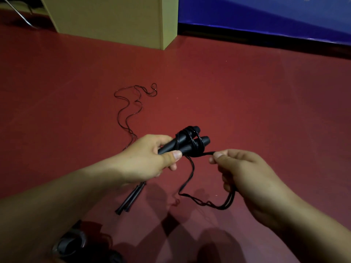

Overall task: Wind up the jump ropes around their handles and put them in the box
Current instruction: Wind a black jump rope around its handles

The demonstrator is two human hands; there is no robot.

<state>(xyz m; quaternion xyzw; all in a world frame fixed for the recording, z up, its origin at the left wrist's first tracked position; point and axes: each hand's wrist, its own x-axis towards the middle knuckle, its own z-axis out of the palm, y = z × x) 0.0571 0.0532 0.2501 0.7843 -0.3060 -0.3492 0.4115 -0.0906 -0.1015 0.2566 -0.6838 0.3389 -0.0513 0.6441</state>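
Surface: dark red floor point(247, 95), smooth, fills most of my view.
Centre left: second jump rope point(129, 111) lying loose on the floor, thin black cord in wavy loops running toward upper centre.
Lower left of centre: its two black handles point(129, 200) side by side on the floor, partly under my left forearm.
Upper left: pale yellow-green box-like block point(117, 19) standing on the floor.
Upper right: blue panel point(266, 14) meeting the floor along a dark edge.
Bottom left: dark blurred object, cannot identify.

Left hand point(150, 160) grips two black handles point(187, 144); right hand point(245, 171) pinches the rope point(203, 153) wound round them.
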